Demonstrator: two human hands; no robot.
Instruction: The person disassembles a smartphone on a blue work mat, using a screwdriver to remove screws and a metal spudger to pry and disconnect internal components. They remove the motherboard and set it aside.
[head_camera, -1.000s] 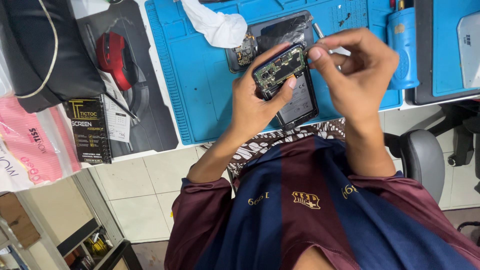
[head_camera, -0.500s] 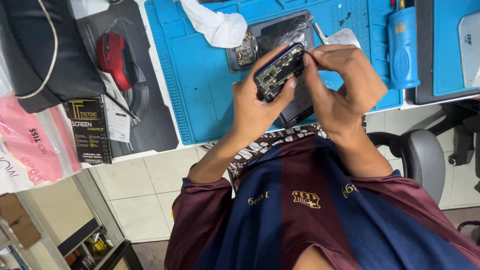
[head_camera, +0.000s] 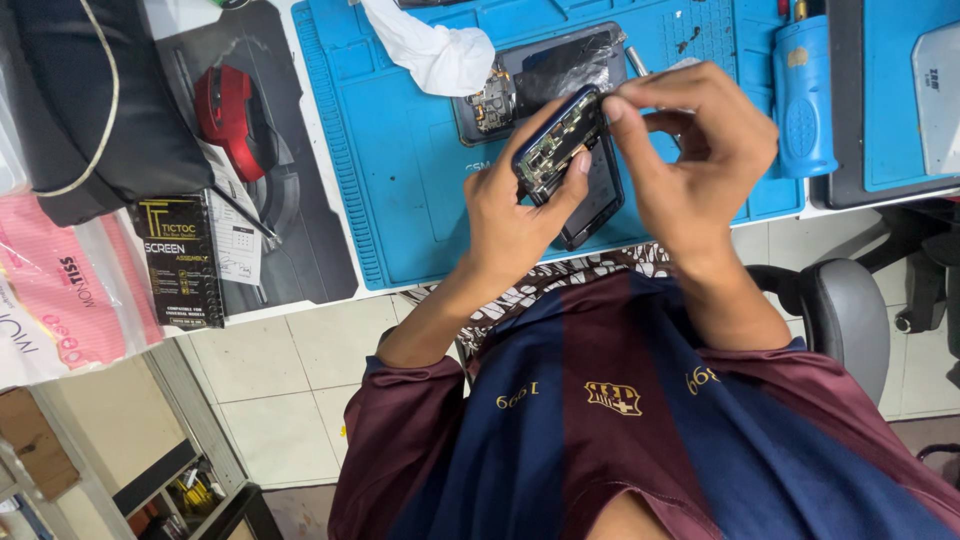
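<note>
My left hand (head_camera: 510, 215) grips an opened phone (head_camera: 555, 150) with its circuit board showing, tilted above the blue repair mat (head_camera: 400, 170). My right hand (head_camera: 700, 160) sits just to its right, thumb and forefinger pinched on the phone's upper end. Whether something small is between those fingertips is hidden. A dark phone panel (head_camera: 600, 205) lies on the mat right under both hands. Behind them rests another dark panel (head_camera: 575, 65) with a loose board (head_camera: 490, 100) at its left end.
A crumpled white cloth (head_camera: 435, 50) lies at the back of the mat. On the left, a red mouse (head_camera: 230, 115) rests on a black pad, with a black box (head_camera: 180, 260) and pink packets (head_camera: 60, 300). A blue bottle (head_camera: 805, 95) stands right; a grey chair (head_camera: 845, 315) is below.
My right hand has drawn in from the right and closed its fingertips onto the phone's upper end. My left hand has kept its hold and shifted the phone slightly.
</note>
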